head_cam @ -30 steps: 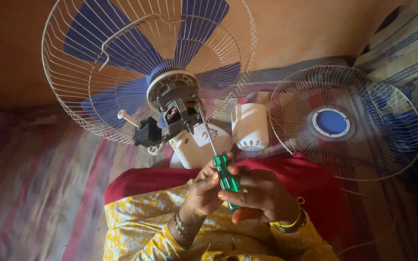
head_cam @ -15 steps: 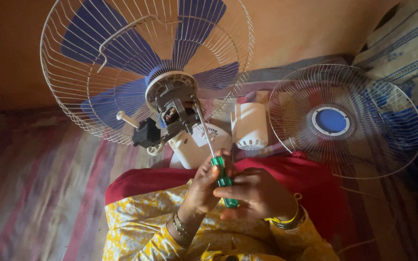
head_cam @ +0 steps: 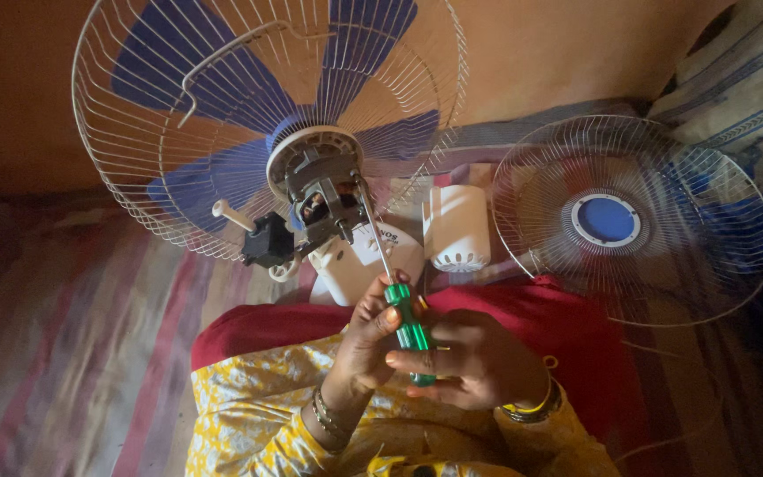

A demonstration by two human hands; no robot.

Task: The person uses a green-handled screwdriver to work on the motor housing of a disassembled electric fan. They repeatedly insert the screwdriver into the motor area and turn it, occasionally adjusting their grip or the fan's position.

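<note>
One head-worn camera looks steeply down, close over the person's lap.

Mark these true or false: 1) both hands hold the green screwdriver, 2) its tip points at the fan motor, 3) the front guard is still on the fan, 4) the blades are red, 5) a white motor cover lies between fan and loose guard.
1. Both the left hand and the right hand hold the green screwdriver: true.
2. Its shaft runs up to the exposed motor: true.
3. Front guard mounted on the fan: false. The guard lies apart, to the right.
4. Red blades: false. The blades are blue.
5. White cover between fan and guard: true.
</note>
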